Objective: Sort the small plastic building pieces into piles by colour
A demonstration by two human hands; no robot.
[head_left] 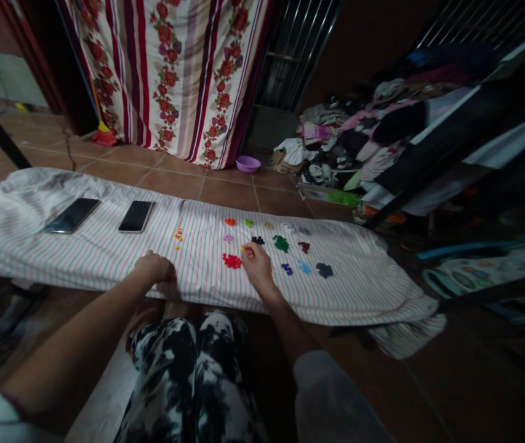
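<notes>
The red pile (232,261) lay on the striped cloth (207,283), and the right hand (256,264) was just to the right of it, thumb and fingertips together on a small yellow piece (242,248) above the pile's far right edge. Well to the left of the red pile, the left hand (152,267) was at the cloth's near edge, its fingers curled down; in that dim light I could not tell whether they were apart or together. Beyond that hand, also left of the red pile, lay a loose yellow-and-orange group (178,237). The pink pile (228,238) sat just beyond the red one, with the orange pile (229,221) farther back. The dark green pile (281,243) lay beyond and right of it, and two phones (136,216) lay far to its left.
</notes>
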